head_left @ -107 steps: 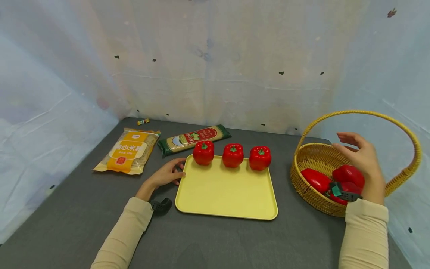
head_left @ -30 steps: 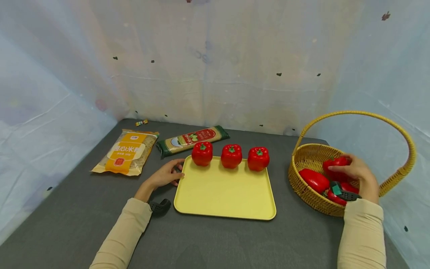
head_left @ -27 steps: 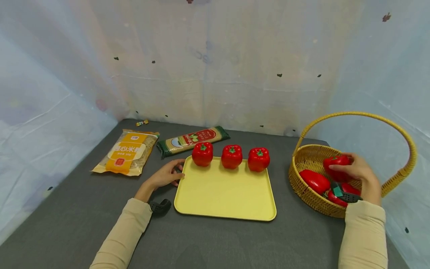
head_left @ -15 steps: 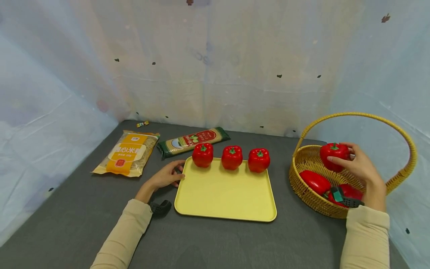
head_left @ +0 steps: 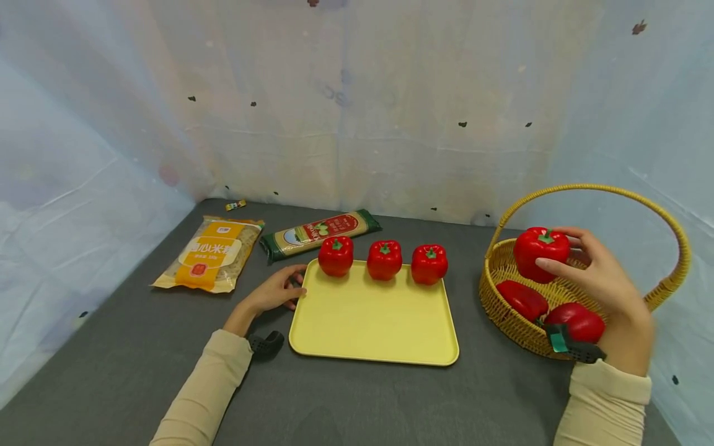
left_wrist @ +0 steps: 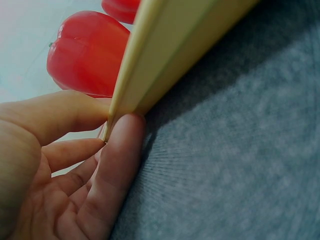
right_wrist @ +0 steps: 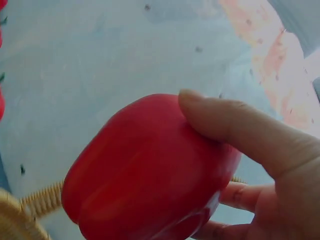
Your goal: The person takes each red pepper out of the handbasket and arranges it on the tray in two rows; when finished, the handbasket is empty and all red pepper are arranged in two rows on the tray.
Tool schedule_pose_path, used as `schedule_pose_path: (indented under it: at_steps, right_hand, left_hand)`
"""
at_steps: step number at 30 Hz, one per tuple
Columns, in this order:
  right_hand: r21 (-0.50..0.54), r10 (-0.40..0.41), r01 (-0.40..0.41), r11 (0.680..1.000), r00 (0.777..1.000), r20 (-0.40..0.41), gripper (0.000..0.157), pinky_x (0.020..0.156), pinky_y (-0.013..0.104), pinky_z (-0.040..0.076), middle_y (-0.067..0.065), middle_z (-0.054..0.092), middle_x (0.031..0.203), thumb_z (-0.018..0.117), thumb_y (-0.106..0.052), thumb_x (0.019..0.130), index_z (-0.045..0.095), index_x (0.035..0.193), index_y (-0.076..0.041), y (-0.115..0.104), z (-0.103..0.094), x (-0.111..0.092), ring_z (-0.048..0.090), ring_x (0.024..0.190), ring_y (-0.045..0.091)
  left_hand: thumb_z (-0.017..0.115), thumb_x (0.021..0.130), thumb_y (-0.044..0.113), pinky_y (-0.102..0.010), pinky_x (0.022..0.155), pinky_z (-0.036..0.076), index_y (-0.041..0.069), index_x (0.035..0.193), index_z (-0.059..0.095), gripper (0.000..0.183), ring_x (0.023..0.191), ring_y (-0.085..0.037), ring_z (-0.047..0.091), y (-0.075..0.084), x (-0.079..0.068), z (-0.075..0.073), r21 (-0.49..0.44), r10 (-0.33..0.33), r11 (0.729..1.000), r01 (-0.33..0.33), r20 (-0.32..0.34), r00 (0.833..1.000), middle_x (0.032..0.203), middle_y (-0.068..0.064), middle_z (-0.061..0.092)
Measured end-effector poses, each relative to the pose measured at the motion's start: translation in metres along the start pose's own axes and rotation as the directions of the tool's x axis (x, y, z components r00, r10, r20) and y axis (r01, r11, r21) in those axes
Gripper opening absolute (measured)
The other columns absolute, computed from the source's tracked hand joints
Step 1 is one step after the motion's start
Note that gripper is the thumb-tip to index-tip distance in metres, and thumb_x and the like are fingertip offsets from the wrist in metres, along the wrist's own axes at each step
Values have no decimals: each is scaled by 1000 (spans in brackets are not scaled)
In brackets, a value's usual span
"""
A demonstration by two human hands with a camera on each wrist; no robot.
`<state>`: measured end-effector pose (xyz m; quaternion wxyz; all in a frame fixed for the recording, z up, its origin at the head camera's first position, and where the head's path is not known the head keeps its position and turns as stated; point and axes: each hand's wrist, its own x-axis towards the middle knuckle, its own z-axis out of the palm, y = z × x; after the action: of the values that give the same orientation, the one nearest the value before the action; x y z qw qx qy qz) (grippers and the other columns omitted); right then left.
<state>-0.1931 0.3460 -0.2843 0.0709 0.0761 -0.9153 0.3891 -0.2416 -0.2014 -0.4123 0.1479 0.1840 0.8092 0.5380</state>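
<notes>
My right hand (head_left: pixel 599 279) holds a red bell pepper (head_left: pixel 540 254) above the wicker basket (head_left: pixel 502 319), thumb on the near side and fingers behind. Up close in the right wrist view, the same pepper (right_wrist: pixel 150 170) fills the middle. Two more red peppers (head_left: pixel 577 322) lie inside the basket. At the left edge of the yellow tray (head_left: pixel 374 322), my left hand (head_left: pixel 276 288) pinches the rim; the left wrist view shows the tray edge (left_wrist: pixel 150 65) between thumb and fingers. Along the tray's far side, three red bell peppers (head_left: pixel 384 260) stand in a row, stems up.
Behind the tray lies a green and red long packet (head_left: pixel 320 234). An orange and clear bag (head_left: pixel 212 254) sits to its left, with a small wrapper (head_left: pixel 235 204) farther back. The basket's tall handle (head_left: pixel 591 186) arches over its opening. A pale sheet (head_left: pixel 390 161) hangs behind the table.
My right hand has reached into the basket, gripped a bell pepper and lifted it up and leftward out of the pile. The left hand and the tray have stayed put.
</notes>
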Motion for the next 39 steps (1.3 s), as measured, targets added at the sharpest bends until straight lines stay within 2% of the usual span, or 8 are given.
schedule_pose_path:
  at_steps: [6,11,16,24,32,39]
  right_hand:
    - [80,-65,66,995,998,-17,60,70,13,50,-5,43,120,63,-18,90,32,140,-20,-26,20,2,48,98,2]
    - [161,-61,63,985,998,-15,62,72,13,49,2,40,130,64,-20,89,29,141,-19,-48,43,11,44,105,8]
    - [221,-132,124,967,991,24,67,73,17,50,14,38,134,65,-18,88,26,142,-14,-67,65,22,45,106,15]
    - [288,-190,161,944,979,78,70,82,22,51,7,44,131,72,-19,83,32,140,-16,-103,103,37,45,113,21]
    - [361,-219,148,921,962,162,72,88,39,51,8,44,129,74,-21,81,32,140,-17,-135,138,42,50,111,26]
    - [380,-258,158,912,939,229,73,87,37,52,6,47,129,76,-23,79,34,138,-16,-149,167,45,53,110,25]
  left_hand:
    - [55,92,1,-36,59,56,-10,142,24,60,72,-23,52,-2,0,-1,-2,4,1000,-4,0,1000,112,-27,42]
    - [55,92,1,-35,59,56,-9,142,24,60,72,-23,52,-3,1,-1,-5,3,1000,-3,-3,1000,114,-28,42]
    - [56,92,2,-34,59,56,-9,143,24,61,73,-23,52,-4,2,0,5,-3,1000,3,1,1000,115,-28,41]
    - [55,92,1,-33,59,56,-9,143,24,60,75,-25,52,0,-1,0,-5,-8,1000,8,-14,1000,116,-29,41]
    - [55,92,2,-33,59,56,-8,142,25,59,75,-25,52,-1,0,-1,10,-10,1000,10,-2,1000,115,-29,41]
    - [55,92,1,-34,59,56,-9,142,26,59,73,-23,50,2,0,0,7,-7,1000,7,-8,1000,114,-28,41]
